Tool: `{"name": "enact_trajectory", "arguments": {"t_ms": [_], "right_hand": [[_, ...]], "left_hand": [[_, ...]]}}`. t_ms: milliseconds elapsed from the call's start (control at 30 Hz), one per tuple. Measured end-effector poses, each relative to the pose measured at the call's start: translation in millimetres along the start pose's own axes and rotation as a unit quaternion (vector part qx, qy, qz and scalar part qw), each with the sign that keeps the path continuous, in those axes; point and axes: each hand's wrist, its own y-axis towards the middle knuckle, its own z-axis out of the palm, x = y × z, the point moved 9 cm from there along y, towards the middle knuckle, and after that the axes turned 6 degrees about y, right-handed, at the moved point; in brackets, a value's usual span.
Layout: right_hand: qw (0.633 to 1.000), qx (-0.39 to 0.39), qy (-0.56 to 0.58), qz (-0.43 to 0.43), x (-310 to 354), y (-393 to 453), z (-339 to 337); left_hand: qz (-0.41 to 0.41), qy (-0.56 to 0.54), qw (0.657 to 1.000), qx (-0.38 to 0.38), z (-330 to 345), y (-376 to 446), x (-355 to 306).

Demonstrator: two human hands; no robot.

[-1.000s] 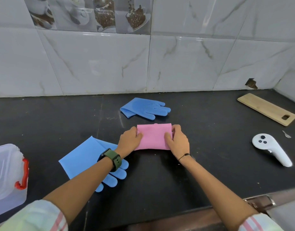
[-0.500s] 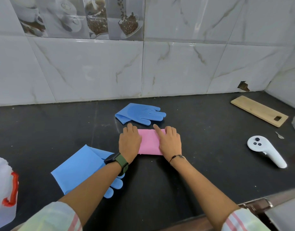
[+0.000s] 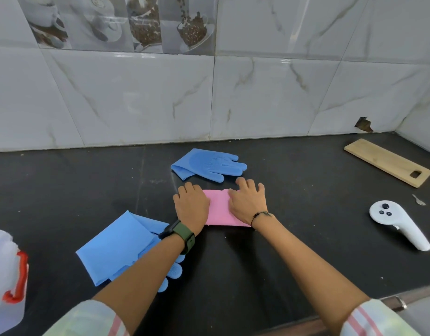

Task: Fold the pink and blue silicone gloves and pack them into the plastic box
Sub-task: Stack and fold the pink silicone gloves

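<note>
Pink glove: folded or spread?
Folded. The pink glove is a compact rectangle, no fingers showing, pressed flat under the left hand and right hand.

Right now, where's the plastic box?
In the head view, the plastic box sits at the far left edge of the counter, only partly visible, left of the nearer blue glove.

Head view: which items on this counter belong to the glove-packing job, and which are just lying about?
Part of the job:
pink glove, pressed flat under the left hand and right hand
far blue glove
near blue glove
plastic box at the left edge

Just lying about:
wooden board
white controller
small metal piece
</note>
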Motion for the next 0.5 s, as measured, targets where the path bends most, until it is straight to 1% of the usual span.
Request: {"name": "enact_trajectory", "arguments": {"t_ms": [67, 100, 133, 167, 200, 233, 267, 300, 333, 367, 400, 433, 500], "right_hand": [[0.997, 0.046, 0.056, 0.0, 3.4, 6.3, 0.8], [0.997, 0.059, 0.058, -0.008, 5.9, 10.0, 0.5], [0.996, 0.069, 0.052, -0.016, 7.2, 13.7, 0.6], [0.995, 0.084, 0.05, -0.018, 7.3, 17.1, 2.2], [0.993, 0.107, 0.055, -0.016, 6.3, 20.0, 5.0], [0.988, 0.136, 0.068, -0.011, 5.0, 22.4, 8.9], [0.982, 0.169, 0.086, -0.008, 4.6, 24.6, 13.1], [0.974, 0.201, 0.108, -0.008, 5.3, 26.7, 16.7], [0.966, 0.226, 0.125, -0.011, 7.2, 28.5, 18.3], [0.96, 0.245, 0.133, -0.018, 9.6, 30.0, 18.6], [0.956, 0.26, 0.13, -0.026, 11.9, 31.2, 18.9], [0.953, 0.275, 0.123, -0.032, 13.3, 32.0, 20.1], [0.943, 0.309, 0.121, -0.027, 12.6, 31.8, 24.9]], "left_hand": [[-0.049, -0.116, 0.992, -0.027, -17.2, -6.4, 8.8], [-0.08, -0.203, 0.975, -0.042, -24.8, -13.7, 14.0], [-0.116, -0.304, 0.944, -0.045, -28.1, -23.5, 18.8], [-0.158, -0.408, 0.899, -0.027, -22.8, -35.9, 21.4], [-0.21, -0.502, 0.839, 0.011, -12.2, -52.1, 20.7], [-0.268, -0.575, 0.77, 0.069, 3.9, -72.0, 16.0], [-0.325, -0.633, 0.69, 0.133, 18.7, -93.3, 7.2], [-0.372, -0.676, 0.607, 0.192, 30.3, -111.5, -4.4], [-0.404, -0.709, 0.529, 0.232, 36.4, -123.8, -16.3], [-0.422, -0.73, 0.475, 0.252, 39.3, -129.7, -24.5], [-0.43, -0.741, 0.447, 0.258, 38.2, -129.7, -28.6], [-0.429, -0.743, 0.444, 0.259, 36.4, -126.0, -30.1], [-0.419, -0.743, 0.45, 0.262, 33.1, -116.6, -36.0]]}}
